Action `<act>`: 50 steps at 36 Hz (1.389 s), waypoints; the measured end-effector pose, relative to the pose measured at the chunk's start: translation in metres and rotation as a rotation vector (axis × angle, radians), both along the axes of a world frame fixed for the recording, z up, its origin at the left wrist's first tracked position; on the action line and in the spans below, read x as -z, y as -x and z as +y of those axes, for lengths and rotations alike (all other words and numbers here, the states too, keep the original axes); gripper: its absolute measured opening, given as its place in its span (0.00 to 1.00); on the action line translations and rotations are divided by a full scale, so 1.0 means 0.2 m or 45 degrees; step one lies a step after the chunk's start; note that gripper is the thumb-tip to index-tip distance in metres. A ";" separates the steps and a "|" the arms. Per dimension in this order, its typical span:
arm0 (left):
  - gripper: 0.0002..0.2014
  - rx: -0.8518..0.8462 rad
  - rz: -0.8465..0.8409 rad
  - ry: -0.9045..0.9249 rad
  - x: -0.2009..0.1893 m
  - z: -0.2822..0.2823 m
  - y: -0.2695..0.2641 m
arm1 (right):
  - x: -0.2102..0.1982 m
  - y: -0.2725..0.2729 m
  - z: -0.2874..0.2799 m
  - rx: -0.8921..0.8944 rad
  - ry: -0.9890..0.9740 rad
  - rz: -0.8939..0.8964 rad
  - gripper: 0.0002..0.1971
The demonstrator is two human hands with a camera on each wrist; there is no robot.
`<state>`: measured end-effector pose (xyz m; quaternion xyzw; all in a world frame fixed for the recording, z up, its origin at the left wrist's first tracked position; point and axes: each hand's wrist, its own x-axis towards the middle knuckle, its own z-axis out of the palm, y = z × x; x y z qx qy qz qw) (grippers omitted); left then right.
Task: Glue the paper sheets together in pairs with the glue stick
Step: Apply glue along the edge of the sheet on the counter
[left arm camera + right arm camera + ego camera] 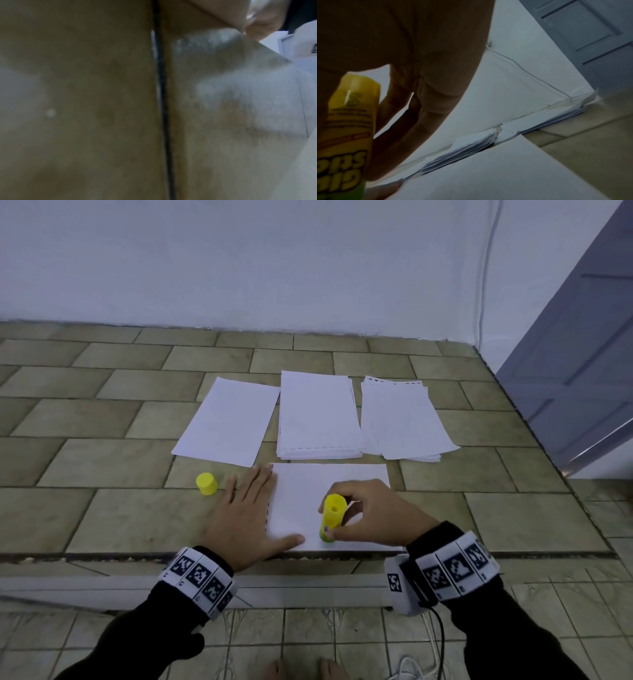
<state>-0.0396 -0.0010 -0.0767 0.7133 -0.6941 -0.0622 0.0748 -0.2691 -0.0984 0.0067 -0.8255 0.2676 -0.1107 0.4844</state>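
The right hand (368,515) is gripping the glue stick (331,518) upside down, tip pressing the near edge of the single sheet (308,494) lying on the tiled surface (102,508). The left hand (245,515) is lying flat, fingers straight, pinning that sheet's left edge. Honestly I'd be running the glue right along the edges and corners, keeping that flat hand down so the paper isn't creeping. Count-wise: one glue stick, one loose yellow cap (207,483), one work sheet, and three paper piles (318,416) behind it.
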 end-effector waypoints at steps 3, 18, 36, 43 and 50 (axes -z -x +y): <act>0.61 0.008 0.000 -0.013 0.00 0.00 0.00 | 0.02 0.01 0.02 -0.029 0.062 0.018 0.11; 0.62 -0.034 0.033 -0.044 -0.02 0.00 0.01 | 0.03 -0.13 -0.28 0.163 0.178 0.000 0.08; 0.62 -0.031 -0.007 -0.021 -0.01 0.00 0.00 | 0.00 0.10 -0.26 0.269 0.089 -0.038 0.07; 0.63 -0.037 -0.014 -0.057 0.00 0.00 0.00 | -0.01 0.28 -0.18 0.154 -0.040 0.089 0.11; 0.63 -0.031 -0.020 -0.073 -0.01 0.00 0.00 | -0.02 0.29 -0.17 0.099 -0.009 0.144 0.12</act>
